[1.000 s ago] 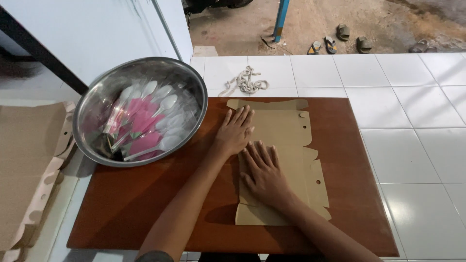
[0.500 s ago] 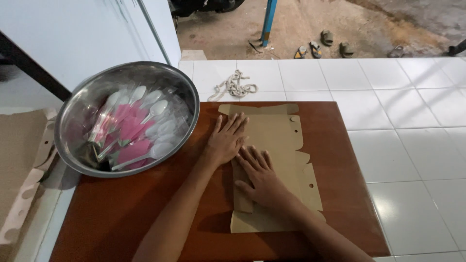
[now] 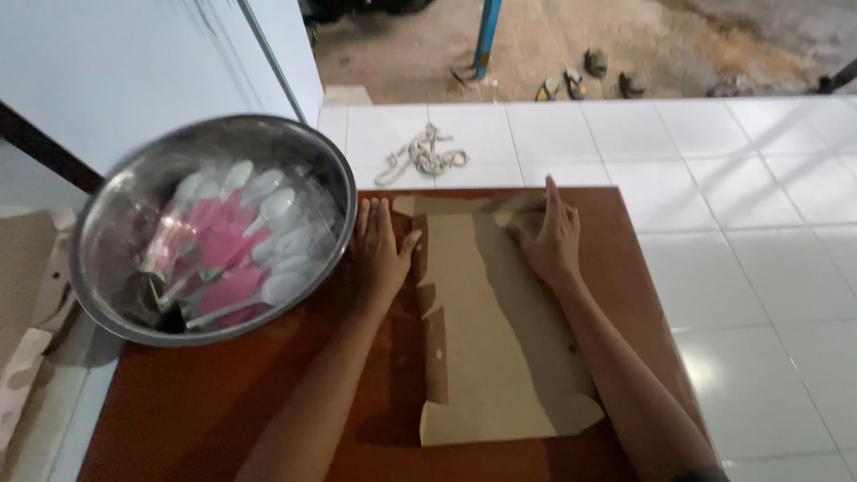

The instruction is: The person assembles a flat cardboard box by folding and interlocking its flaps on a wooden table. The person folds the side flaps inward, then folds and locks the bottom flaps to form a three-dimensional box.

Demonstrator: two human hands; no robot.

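A flat brown cardboard blank [image 3: 500,348] with flaps and small holes lies on a reddish-brown wooden board [image 3: 268,402]. My left hand [image 3: 379,253] rests palm down at the cardboard's left edge, thumb touching a raised flap. My right hand [image 3: 549,236] presses flat on the cardboard's upper right part, fingers pointing away from me. The left flap [image 3: 435,344] stands slightly lifted. Neither hand holds anything.
A large steel bowl [image 3: 98,303] with clear plastic spoons and pink wrappers sits at the board's left corner. More cardboard [image 3: 27,295] lies far left. A coil of rope [image 3: 424,156] lies on the white tiles [image 3: 759,232] beyond the board. Sandals [image 3: 585,76] stand on the dirt ground.
Both hands moved apart: the left slid to the cardboard's left edge, the right moved up to its top right. The left flap has come up. The camera has moved closer.
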